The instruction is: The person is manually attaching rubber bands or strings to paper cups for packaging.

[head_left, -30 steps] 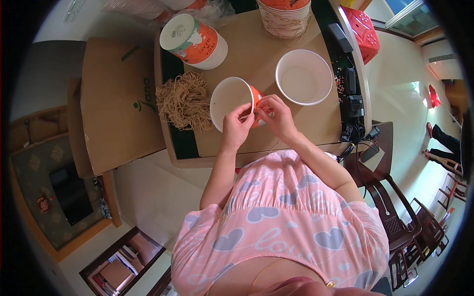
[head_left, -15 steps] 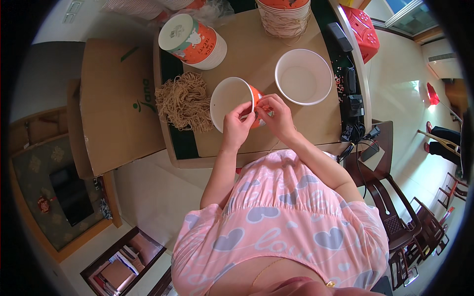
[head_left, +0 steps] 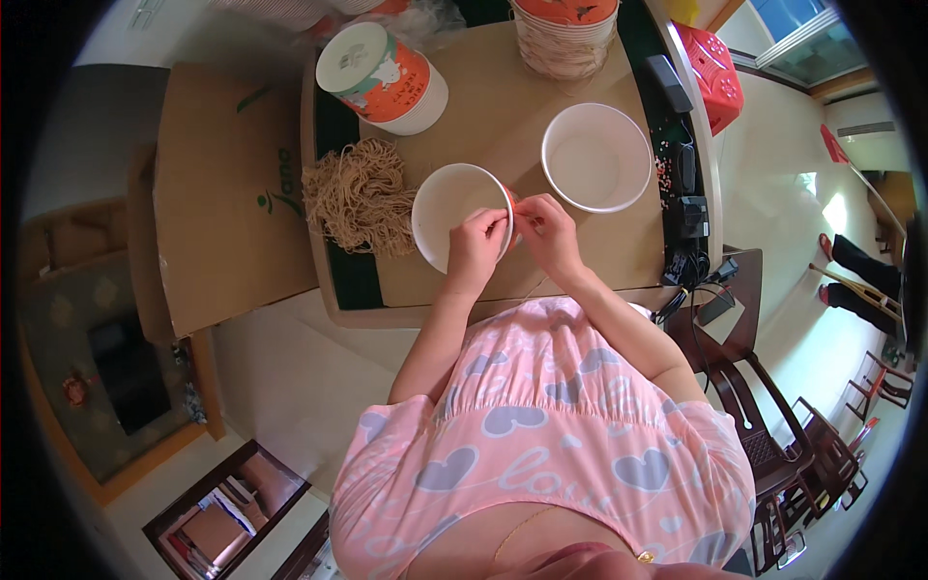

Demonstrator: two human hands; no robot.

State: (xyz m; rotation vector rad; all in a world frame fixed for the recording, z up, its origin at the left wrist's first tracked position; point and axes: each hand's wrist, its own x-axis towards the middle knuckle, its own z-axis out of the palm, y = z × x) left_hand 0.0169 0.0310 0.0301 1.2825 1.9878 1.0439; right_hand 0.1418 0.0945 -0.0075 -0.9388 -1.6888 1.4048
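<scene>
My left hand (head_left: 477, 249) grips the near rim of an empty paper bowl (head_left: 449, 208), white inside and orange outside, tilted on its side toward the left over the table. My right hand (head_left: 546, 230) pinches the same bowl's rim at its right edge, fingertips touching those of the left hand. A second empty white bowl (head_left: 595, 157) sits upright just right of it. A block of dry brown noodles (head_left: 360, 197) lies to the left of the held bowl.
A lidded orange-and-white tub (head_left: 380, 77) lies on its side at the back left. A stack of paper bowls (head_left: 565, 37) stands at the back. Brown cardboard (head_left: 217, 193) covers a surface on the left. Black devices and cables (head_left: 688, 217) line the table's right edge; wooden chairs stand on the right.
Both hands stay on the tilted bowl's rim; the fingers have shifted only slightly along it. Nothing else has moved.
</scene>
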